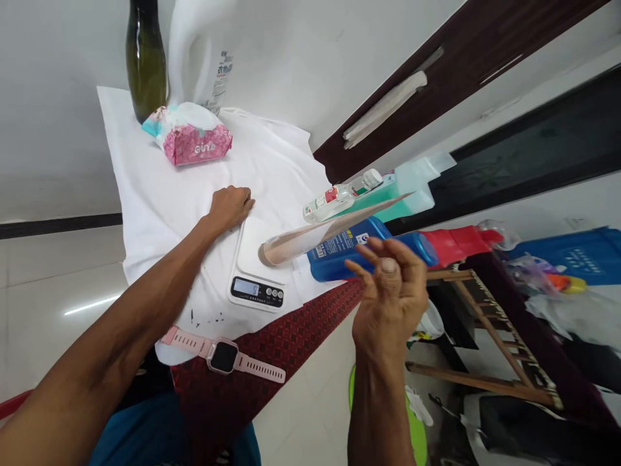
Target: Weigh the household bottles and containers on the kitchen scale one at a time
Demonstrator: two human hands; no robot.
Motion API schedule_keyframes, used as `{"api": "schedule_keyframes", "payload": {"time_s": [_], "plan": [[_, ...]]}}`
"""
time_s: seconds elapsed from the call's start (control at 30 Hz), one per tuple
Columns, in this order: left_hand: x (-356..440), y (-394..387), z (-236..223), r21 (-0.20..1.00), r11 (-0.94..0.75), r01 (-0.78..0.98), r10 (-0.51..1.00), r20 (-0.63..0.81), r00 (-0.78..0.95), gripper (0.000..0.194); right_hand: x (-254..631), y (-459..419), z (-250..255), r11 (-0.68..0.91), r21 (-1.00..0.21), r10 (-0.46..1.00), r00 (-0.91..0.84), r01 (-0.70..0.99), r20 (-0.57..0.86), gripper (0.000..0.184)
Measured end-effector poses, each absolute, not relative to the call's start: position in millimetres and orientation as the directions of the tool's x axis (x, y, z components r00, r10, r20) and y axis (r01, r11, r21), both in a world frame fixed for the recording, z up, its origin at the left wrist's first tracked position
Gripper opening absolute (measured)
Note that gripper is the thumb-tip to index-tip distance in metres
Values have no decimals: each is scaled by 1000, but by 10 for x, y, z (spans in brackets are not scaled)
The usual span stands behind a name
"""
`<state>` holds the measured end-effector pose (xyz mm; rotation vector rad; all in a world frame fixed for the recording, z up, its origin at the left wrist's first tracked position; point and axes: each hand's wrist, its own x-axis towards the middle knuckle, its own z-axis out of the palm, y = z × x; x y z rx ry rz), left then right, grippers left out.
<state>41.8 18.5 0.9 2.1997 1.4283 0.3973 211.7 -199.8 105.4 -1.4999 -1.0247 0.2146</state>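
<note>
My left hand (230, 207) rests on the white cloth (272, 149), its fingers curled into a loose fist beside the far edge of a white kitchen scale (252, 272). The scale's small display is lit. A tall, slim, partly see-through tan piece (310, 238) with a brown lower end stands on the scale's plate; its exact kind is unclear. To the right, my right hand (392, 285) hangs in the air with fingers bent and apart, nothing visible in it. Behind its fingertips is a blue bottle (339, 249). A pink smartwatch (223, 356) lies at the table's near edge.
A pink tissue pack (201, 144), a dark green bottle (145, 71) and a white jug (189, 52) stand by the wall. A clear bottle (334, 199) and a green-filled container (407, 194) are at the right. Beyond are a red item (453, 244) and a wooden frame (485, 382).
</note>
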Motion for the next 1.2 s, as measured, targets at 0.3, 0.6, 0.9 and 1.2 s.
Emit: {"api": "schedule_keyframes", "payload": {"time_s": [0.3,0.6,0.9,1.2], "plan": [[413,172,21,519,-339,785,912,-24,410,36,1869,-1942,712,-9,-883,810,521,469,269,93],[410,182,22,528,-318,787,921,-23,388,36,1727,-1231,910,107,-736,803,379,668,461,94],[406,202,14,538,-322,779,915,-34,402,37,2206,-407,790,-222,-606,591,600,764,540,103],[407,192,29,536,-324,780,912,-40,407,38,2290,-258,537,-427,-539,533,684,726,498,110]]}}
